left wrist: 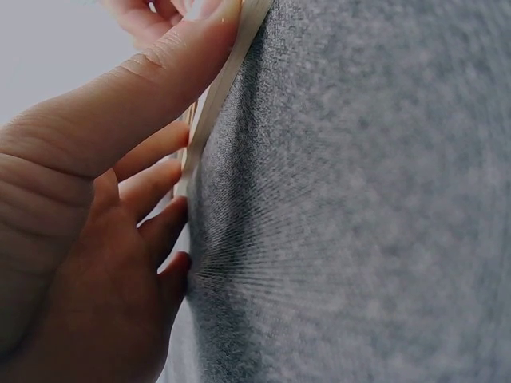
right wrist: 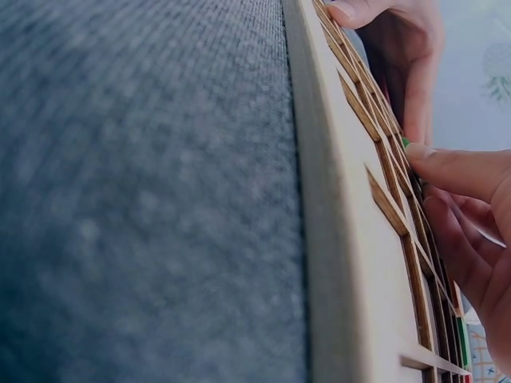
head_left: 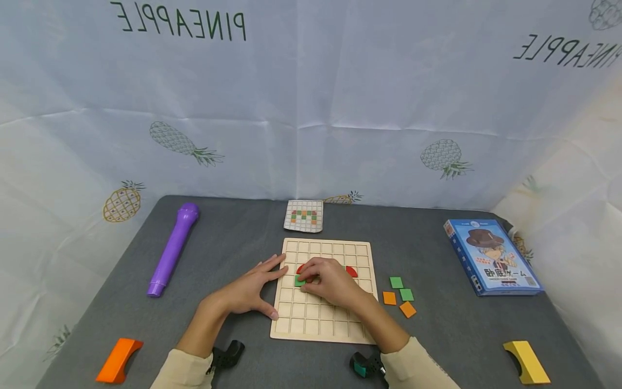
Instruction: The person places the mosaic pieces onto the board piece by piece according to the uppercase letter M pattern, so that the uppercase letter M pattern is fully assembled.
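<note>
A light wooden grid board (head_left: 296, 327) lies on the dark grey table. My left hand (head_left: 248, 289) rests along its left edge, fingers spread and thumb on the lower left side. Over the middle of the board, my right hand (head_left: 332, 281) pinches a small green square tile (head_left: 299, 281) at a cell on the left. Red pieces (head_left: 351, 272) show on either side of the right hand, which hides the cells beneath it. In the right wrist view a bit of the green tile (right wrist: 406, 143) appears at the thumb tip.
Beyond the board lies a pattern card (head_left: 303, 216). Loose green tiles (head_left: 396, 282) and orange tiles (head_left: 389, 298) lie right of it. Around them are a purple microphone-shaped object (head_left: 173, 251), a blue box (head_left: 493, 256), an orange arch block (head_left: 119, 360) and a yellow one (head_left: 527, 362).
</note>
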Motion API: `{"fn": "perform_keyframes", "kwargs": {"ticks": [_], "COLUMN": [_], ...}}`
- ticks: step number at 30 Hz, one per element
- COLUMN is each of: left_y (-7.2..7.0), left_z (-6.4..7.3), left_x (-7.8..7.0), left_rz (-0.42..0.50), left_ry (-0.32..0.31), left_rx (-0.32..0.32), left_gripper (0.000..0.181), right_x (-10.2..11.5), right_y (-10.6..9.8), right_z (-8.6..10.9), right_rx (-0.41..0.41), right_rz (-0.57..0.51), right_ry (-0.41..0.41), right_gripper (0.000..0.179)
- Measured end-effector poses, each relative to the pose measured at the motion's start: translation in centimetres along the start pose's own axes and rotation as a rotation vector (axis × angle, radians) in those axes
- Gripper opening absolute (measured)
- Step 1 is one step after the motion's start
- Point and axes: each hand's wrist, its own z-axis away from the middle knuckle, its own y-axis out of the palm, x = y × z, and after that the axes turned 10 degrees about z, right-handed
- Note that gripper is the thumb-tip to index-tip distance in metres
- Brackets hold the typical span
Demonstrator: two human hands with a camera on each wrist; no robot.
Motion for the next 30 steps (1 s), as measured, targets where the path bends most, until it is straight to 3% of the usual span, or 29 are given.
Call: {"fn": "perform_keyframes", "kwargs": {"ticks": [30], "left_y": [0.01], "left_z": [-0.02], "left_x": [0.02], "left_rz": [-0.005], "left_ry": [0.009], "left_rx": [0.003], "left_gripper": [0.107], "right_x": [-0.2], "right_y": [-0.01], "right_z": [0.09], "right_rx": [0.024], "right_rz": [-0.018], "right_ry": [0.024], "right_gripper": [0.012]}}
